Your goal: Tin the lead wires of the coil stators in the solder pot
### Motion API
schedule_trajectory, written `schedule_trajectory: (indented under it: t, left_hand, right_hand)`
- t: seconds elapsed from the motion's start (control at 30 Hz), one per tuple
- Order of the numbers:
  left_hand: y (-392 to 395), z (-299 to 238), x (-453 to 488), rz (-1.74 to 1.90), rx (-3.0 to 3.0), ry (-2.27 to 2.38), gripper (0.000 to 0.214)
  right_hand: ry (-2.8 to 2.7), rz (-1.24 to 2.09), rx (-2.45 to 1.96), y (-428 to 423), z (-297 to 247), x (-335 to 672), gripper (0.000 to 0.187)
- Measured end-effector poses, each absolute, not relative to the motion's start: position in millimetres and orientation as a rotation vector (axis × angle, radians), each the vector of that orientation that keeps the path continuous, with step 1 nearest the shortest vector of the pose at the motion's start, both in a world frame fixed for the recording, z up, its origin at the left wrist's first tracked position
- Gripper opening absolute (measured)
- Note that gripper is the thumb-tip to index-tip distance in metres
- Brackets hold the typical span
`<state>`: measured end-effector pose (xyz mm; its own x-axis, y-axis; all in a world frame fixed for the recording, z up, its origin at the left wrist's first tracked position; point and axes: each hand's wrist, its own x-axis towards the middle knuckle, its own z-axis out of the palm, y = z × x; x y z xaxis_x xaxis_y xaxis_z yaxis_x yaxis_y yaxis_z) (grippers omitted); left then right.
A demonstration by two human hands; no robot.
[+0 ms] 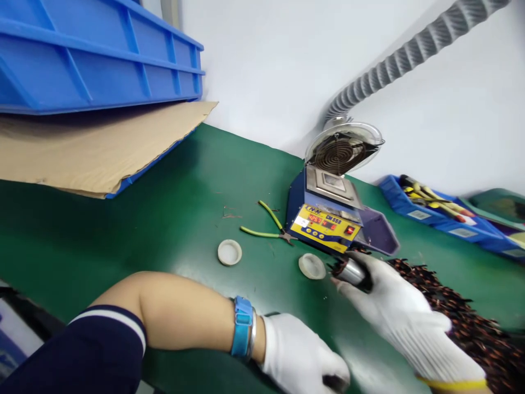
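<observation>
small silver metal cylinder with copper windings [353, 272] | gripped by white-gloved right hand [404, 317] over green desk [172, 219] | white-gloved left hand [303, 358]: loosely curled, grip state unclear

**Head cam: gloves, rotor, solder pot**

From my feed: right hand [404, 320] in a white glove pinches a small metal rotor [353, 272] just in front of the blue solder pot [328, 216]. Left hand [303, 358] rests low on the green mat [164, 219], holding something dark I can't make out. Green-handled cutters [266, 227] and two white caps [229, 252] lie nearby.
</observation>
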<state>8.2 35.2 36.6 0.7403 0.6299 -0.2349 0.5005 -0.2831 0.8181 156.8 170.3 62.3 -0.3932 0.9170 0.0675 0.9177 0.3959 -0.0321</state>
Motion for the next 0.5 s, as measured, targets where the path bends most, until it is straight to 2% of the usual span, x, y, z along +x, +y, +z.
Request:
schedule_trajectory:
  t: [0.1,0.27,0.33,0.5]
  left_hand:
    - [36,37,8,0.193,1.95,0.864,0.031]
    - [34,38,7,0.188,1.994,0.873,0.03]
    - [33,39,6,0.192,2.003,0.886,0.03]
    - [36,37,9,0.151,2.024,0.864,0.031]
  right_hand:
    - [-2.621,-0.357,-1.576,168,64,157,0.06]
    - [-2.811,-0.911,-1.156,164,56,144,0.038]
    - [-2.777,-1.111,-1.037,161,52,141,0.036]
    - [-2.677,-1.173,-0.893,164,61,145,0.032]
